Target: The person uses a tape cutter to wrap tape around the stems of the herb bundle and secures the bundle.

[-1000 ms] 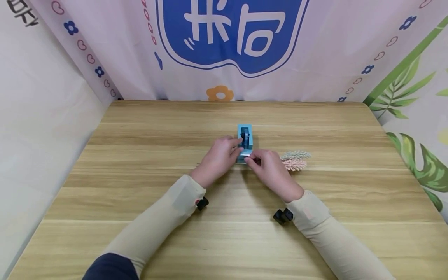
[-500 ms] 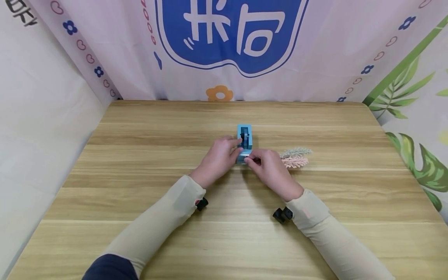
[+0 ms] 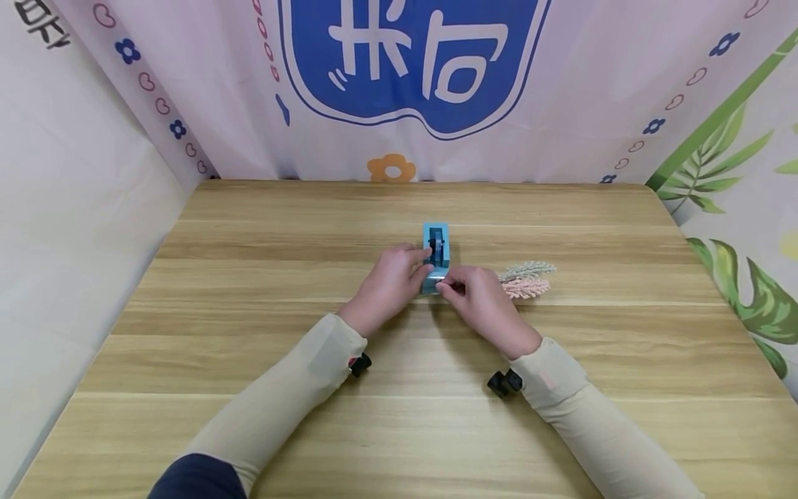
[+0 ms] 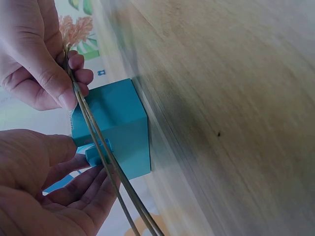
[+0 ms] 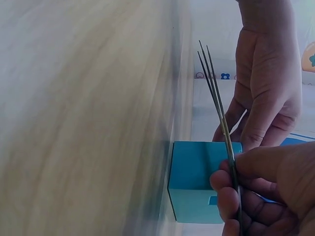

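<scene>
A light-blue tape dispenser with a roll in its slot stands on the table. My left hand holds it from the left, its thumb at the front end and its fingers along the side. In front of the dispenser, my right hand pinches several thin stems between thumb and fingers. The stems cross close to the dispenser's front, their bare ends pointing left. Pink and pale-green flower heads stick out to the right behind the right hand. Whether tape touches the stems cannot be told.
The wood-grain table reaches back to a printed curtain. A white cloth wall stands on the left and a leaf-patterned one on the right. Small black cameras sit at both wrists.
The flower heads have shifted very slightly to the right and back. Both hands keep nearly the same place, and the dispenser has not moved.
</scene>
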`<state>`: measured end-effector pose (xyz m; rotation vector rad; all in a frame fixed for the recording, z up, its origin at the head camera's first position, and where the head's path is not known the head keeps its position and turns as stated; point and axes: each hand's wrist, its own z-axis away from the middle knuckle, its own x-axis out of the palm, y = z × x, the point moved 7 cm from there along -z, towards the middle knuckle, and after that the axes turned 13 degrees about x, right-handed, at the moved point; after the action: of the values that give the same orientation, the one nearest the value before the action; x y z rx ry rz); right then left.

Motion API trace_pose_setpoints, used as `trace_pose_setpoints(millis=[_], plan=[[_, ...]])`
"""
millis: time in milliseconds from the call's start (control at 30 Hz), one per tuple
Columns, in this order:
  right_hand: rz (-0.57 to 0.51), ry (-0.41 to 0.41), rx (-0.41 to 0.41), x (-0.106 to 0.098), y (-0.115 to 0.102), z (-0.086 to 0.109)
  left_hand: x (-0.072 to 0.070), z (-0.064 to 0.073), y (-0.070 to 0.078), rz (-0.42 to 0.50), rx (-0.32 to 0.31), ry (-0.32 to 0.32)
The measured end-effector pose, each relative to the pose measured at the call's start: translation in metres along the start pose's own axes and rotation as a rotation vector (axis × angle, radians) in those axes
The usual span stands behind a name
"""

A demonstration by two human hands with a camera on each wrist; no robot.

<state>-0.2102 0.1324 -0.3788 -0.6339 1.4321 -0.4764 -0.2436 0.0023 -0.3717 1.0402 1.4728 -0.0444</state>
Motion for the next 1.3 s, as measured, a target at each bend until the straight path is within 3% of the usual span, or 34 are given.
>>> trace_pose_setpoints(millis=[1300], plan=[[-0.02, -0.017, -0.062, 0.0054, -0.0003, 0.0047, -0.0001, 0.0016, 0.0004, 0.0, 0.013, 0.032]])
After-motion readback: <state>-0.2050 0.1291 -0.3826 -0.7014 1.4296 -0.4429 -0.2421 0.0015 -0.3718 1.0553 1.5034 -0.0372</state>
